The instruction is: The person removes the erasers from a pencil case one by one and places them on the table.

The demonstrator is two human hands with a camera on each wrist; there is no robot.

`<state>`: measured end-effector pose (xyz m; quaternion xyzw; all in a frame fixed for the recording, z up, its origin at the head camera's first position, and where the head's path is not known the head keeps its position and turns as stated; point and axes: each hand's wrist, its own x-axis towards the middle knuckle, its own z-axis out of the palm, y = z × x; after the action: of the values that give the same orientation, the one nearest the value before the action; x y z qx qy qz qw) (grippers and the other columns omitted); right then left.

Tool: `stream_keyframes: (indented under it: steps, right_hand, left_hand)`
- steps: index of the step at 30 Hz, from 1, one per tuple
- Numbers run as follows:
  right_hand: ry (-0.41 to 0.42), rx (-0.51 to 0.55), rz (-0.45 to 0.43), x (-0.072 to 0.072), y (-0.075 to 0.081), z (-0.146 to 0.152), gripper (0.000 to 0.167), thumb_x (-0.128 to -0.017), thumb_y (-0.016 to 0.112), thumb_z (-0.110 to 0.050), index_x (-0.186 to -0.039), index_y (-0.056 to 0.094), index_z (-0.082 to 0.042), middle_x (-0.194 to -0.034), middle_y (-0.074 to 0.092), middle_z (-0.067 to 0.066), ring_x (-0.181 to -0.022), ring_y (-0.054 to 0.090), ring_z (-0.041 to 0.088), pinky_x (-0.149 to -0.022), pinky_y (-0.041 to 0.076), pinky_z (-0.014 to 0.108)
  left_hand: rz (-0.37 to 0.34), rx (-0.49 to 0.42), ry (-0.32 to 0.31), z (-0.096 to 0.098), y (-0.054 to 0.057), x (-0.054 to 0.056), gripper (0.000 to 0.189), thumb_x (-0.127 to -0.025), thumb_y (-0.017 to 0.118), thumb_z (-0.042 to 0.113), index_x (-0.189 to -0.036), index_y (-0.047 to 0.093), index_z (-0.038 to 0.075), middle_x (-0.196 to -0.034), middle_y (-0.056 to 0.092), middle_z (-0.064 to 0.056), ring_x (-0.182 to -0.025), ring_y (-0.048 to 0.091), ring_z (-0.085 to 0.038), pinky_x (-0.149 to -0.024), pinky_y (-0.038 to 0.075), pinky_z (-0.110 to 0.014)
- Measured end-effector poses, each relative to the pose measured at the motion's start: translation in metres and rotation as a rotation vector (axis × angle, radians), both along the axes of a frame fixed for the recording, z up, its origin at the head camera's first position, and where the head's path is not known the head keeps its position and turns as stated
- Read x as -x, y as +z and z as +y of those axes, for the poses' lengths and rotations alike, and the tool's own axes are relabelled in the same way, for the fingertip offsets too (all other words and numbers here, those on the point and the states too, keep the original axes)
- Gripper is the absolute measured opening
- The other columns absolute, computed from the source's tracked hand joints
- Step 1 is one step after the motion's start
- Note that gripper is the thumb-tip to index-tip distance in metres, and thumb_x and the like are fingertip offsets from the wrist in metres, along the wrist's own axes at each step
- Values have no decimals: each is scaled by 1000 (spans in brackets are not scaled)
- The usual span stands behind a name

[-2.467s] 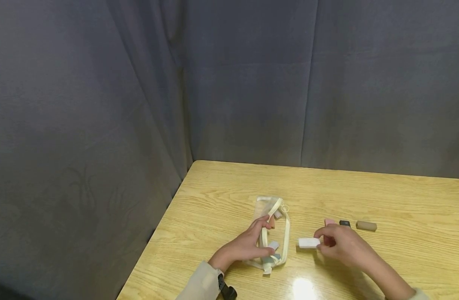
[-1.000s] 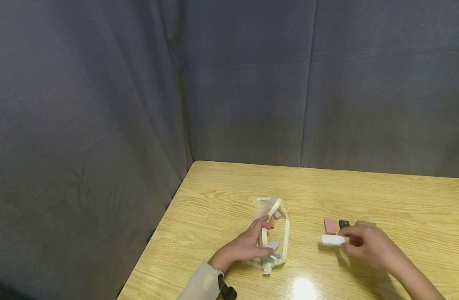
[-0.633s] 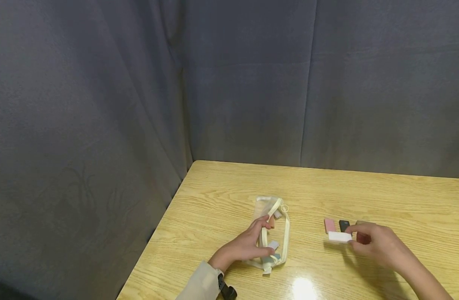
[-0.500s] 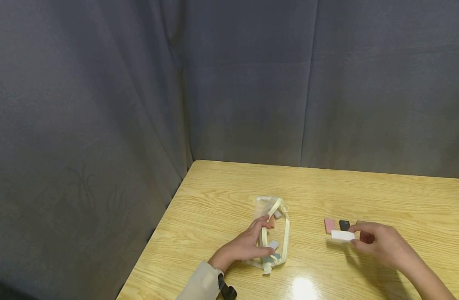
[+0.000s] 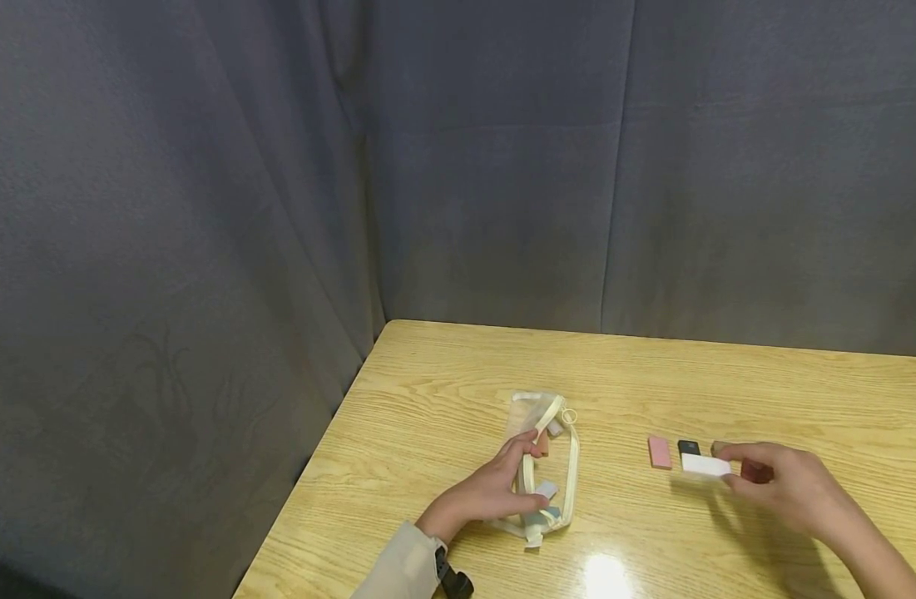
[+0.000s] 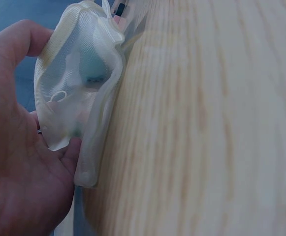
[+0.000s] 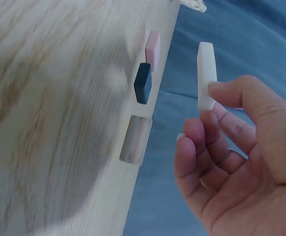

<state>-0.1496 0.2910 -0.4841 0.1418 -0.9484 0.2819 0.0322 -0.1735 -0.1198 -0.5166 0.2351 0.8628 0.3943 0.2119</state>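
White block (image 5: 703,465) is shifted rightward

By the right hand (image 5: 790,491) it is pinched above the table (image 5: 443,374), near the black block (image 5: 688,448). By the left hand (image 5: 482,492), well apart, the mesh pouch (image 5: 573,470) is gripped.

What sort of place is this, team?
Likely a makeshift recording corner, though the wider room is out of view: a wood-grain table, gray fabric curtain behind and beside it, and a black wrist-strapped device.
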Motion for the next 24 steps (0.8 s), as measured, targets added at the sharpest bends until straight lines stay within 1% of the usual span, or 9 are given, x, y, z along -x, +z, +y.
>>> stream_keyframes:
  steps: [5,11,14,19,24]
  right_hand:
    - [-30,-16,-23,1,1,6,25,-87,79,-16,-109,75,-6,-76,57,-6,-65,43,0,-58,35,24]
    - [-46,-29,-52,0,1,13,27,-89,77,-19,-112,74,-5,-77,56,-5,-65,41,2,-57,34,24]
    - [-46,-34,-49,-1,0,16,28,-89,77,-18,-112,73,-4,-77,57,-5,-64,41,2,-55,34,24]
    - [-40,-46,-19,-1,-3,21,26,-88,78,-15,-110,74,-3,-75,57,-6,-63,41,1,-55,35,23]
    - [-41,-54,-39,0,-5,26,28,-89,77,-16,-113,73,-2,-78,59,-4,-65,43,3,-56,37,23]
  left_hand:
    - [10,10,1,0,0,0,61,-90,65,48,-138,36,24,-168,5,16,-152,22,-34,-111,37,-57]
    - [18,15,-1,0,-1,0,61,-90,65,49,-138,36,25,-168,6,16,-151,23,-33,-109,39,-56]
    - [16,12,2,-1,-1,0,61,-90,65,49,-139,37,25,-168,6,17,-151,24,-33,-110,39,-56]
    - [19,12,-1,0,-1,0,61,-90,65,49,-138,37,25,-168,6,16,-151,24,-33,-110,39,-57]
    - [18,8,-7,-1,-1,0,61,-91,64,50,-139,36,24,-168,6,16,-151,23,-33,-110,38,-57]
